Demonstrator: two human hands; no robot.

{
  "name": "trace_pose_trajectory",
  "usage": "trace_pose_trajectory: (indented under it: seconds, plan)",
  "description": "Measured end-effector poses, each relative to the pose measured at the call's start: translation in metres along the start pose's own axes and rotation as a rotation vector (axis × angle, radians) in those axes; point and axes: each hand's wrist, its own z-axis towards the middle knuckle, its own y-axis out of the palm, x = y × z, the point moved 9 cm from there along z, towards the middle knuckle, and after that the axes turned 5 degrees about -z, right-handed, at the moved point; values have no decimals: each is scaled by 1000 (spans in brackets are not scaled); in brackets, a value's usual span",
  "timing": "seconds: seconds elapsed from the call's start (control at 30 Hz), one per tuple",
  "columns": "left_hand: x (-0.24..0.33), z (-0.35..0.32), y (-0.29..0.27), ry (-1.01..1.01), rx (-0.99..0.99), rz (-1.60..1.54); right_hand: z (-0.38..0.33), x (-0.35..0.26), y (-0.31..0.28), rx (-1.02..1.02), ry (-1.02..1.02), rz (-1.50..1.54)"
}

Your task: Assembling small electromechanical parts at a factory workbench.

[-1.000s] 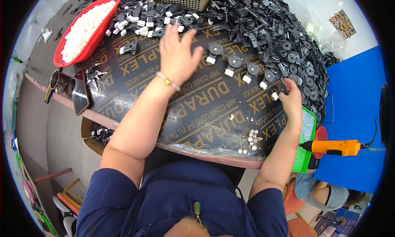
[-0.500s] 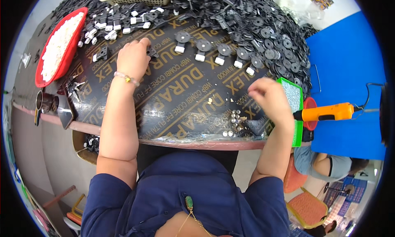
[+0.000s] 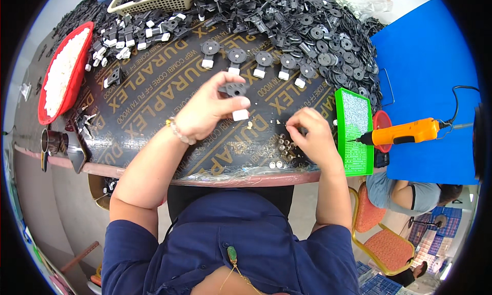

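My left hand (image 3: 202,110) is closed on a black plastic part (image 3: 233,89) with a white block (image 3: 240,114) at its lower end, held above the table's middle. To its right, my right hand (image 3: 316,139) has thumb and fingertips pinched together; anything between them is too small to make out. Just beside those fingertips lies a small cluster of round metal pieces (image 3: 285,147). Beyond both hands, several black disc-topped parts with white ends (image 3: 263,59) lie in a curved row.
A green tray (image 3: 363,171) of small silvery pieces stands right, with an orange electric screwdriver (image 3: 402,133) reaching over it. Heaped black parts (image 3: 287,26) fill the back. Left is a red basket (image 3: 82,57) of white pieces; a beige basket (image 3: 154,7) stands behind. A seated person (image 3: 410,195) is at far right.
My left hand has come from the left side toward the middle, now with the black part in it. The right hand has moved down and left to beside the metal pieces.
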Motion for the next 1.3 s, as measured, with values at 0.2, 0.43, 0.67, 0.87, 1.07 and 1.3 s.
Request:
trace_pose_trajectory:
  seconds: [0.2,0.43,0.67,0.87,1.07,1.3]
  plan:
    - [-11,4,4,61,-4,183,58,-35,-2,58,40,276]
    - [-2,5,4,126,-8,235,93,-61,22,-39,-108,95]
    - [-10,5,0,33,5,29,116,38,-50,376,87,-376]
    - [-14,12,-15,16,58,-84,82,152,-41,218,603,-750]
    - [-7,11,-17,-13,81,-11,86,170,-40,285,556,-900]
    - [2,8,-19,48,86,-80,83,150,-18,385,541,886]
